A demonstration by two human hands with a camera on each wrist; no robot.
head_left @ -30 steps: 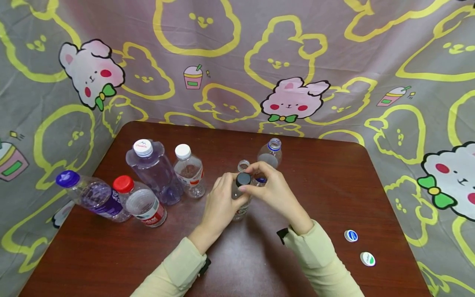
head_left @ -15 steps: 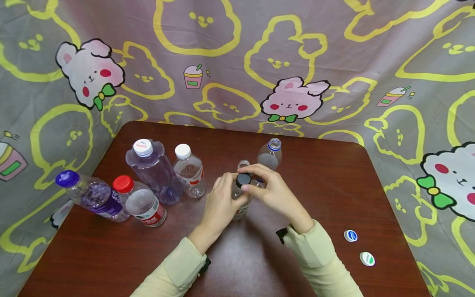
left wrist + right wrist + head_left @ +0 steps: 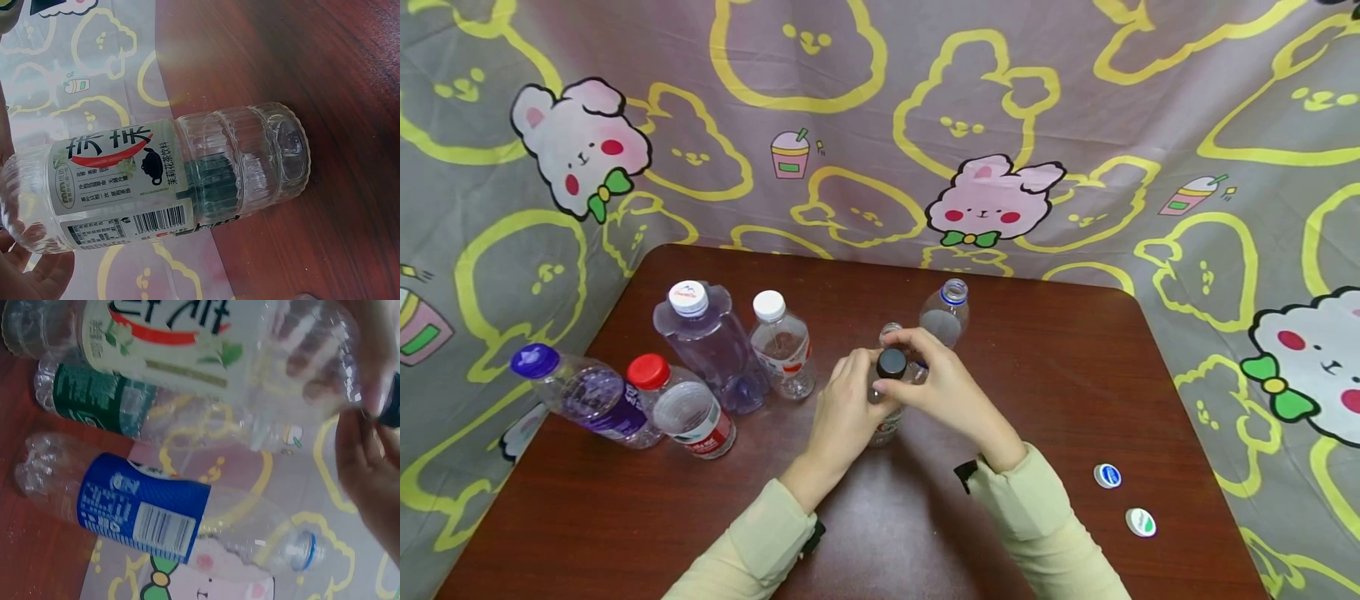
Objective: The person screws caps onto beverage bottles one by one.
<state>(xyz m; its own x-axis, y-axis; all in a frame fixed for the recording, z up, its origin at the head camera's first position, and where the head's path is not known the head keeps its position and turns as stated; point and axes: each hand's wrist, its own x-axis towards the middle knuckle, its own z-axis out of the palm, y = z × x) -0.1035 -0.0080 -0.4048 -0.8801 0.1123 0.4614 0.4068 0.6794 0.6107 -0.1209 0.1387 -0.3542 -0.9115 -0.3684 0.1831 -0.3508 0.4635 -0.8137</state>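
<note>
A clear plastic bottle (image 3: 887, 429) with a pale label and a dark cap (image 3: 891, 363) stands on the table between the hands. My left hand (image 3: 842, 412) grips its upper part, below the cap. With thumb and index finger, my right hand (image 3: 951, 383) pinches the cap, though part of this contact is hidden. The left wrist view shows the bottle's label (image 3: 119, 181), with black and red print. Just behind are two uncapped bottles: a green-labelled bottle (image 3: 103, 394), mostly hidden by the hands in the head view, and a blue-labelled bottle (image 3: 137, 506).
To the left stand several capped bottles: a purple-capped bottle (image 3: 587, 396), a red-capped bottle (image 3: 692, 412), a large white-capped bottle (image 3: 715, 350) and a smaller white-capped bottle (image 3: 784, 346). A blue-and-white cap (image 3: 1107, 476) and a green-and-white cap (image 3: 1141, 522) lie at the right.
My right hand's fingers have turned slightly around the dark cap, the thumb shifting to its near left side. My left hand and the bottle have stayed in place.
</note>
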